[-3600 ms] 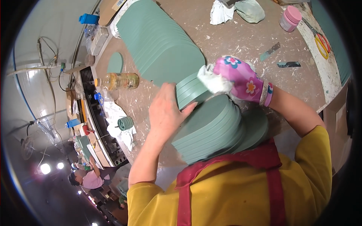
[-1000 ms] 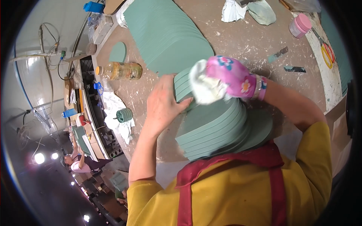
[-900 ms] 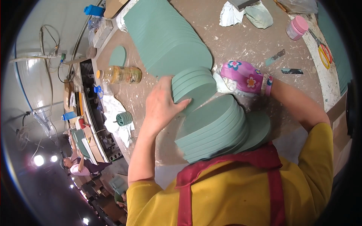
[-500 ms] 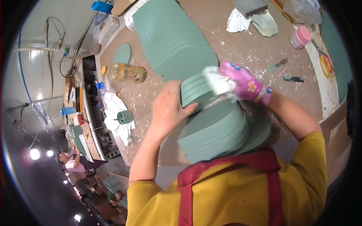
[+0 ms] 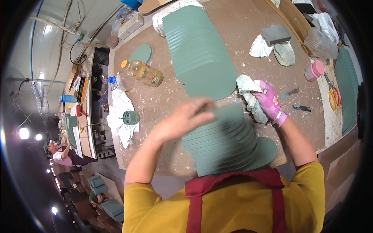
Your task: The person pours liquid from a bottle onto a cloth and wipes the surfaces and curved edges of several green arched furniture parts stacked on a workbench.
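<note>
A tall stack of green oval clay plates (image 5: 227, 145) rests against my apron at the table's near edge. My bare left hand (image 5: 182, 118) lies flat on the top plate, fingers spread and blurred. My right hand (image 5: 268, 99), in a pink flowered glove, grips a pale crumpled cloth (image 5: 246, 89) just beyond the stack. A long fanned row of green plates (image 5: 198, 50) runs away across the brown table (image 5: 155, 105) ahead.
A bottle of yellow liquid (image 5: 143, 72), a single green oval (image 5: 140, 53) and a small green ring (image 5: 131, 117) on white rags lie left. Rags, a grey block (image 5: 275, 34), a pink cup (image 5: 314, 70), blades and scissors (image 5: 333, 97) lie right. A person (image 5: 64, 153) works far left.
My gloved right hand has drawn the cloth off the top plate and back beyond the stack. My left hand has shifted up onto the top plate. The view has tilted toward the table.
</note>
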The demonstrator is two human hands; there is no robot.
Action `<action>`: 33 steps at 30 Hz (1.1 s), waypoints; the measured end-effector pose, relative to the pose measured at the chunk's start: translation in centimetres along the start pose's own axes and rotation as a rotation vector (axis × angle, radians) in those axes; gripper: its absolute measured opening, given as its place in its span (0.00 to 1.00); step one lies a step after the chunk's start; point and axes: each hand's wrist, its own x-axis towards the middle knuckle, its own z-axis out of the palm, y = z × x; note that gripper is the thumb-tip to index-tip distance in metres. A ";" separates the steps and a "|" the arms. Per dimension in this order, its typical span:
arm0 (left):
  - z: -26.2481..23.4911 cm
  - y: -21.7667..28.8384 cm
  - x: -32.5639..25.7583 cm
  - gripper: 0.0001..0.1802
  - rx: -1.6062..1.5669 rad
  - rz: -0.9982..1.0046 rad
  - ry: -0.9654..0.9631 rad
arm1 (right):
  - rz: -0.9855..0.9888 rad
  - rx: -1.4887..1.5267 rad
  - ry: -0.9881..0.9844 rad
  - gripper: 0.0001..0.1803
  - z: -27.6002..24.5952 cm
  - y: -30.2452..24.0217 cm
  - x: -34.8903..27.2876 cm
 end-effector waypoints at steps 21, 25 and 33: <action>-0.3 -6.5 6.0 0.49 0.490 0.082 0.994 | 0.257 0.553 0.052 0.18 3.8 -1.8 6.2; -0.8 -6.4 6.0 0.48 0.460 0.098 0.919 | 0.252 0.602 -0.081 0.19 2.5 -1.0 6.4; 3.0 -8.2 2.8 0.48 0.504 0.291 1.029 | 0.068 0.351 -0.079 0.24 1.3 0.3 3.2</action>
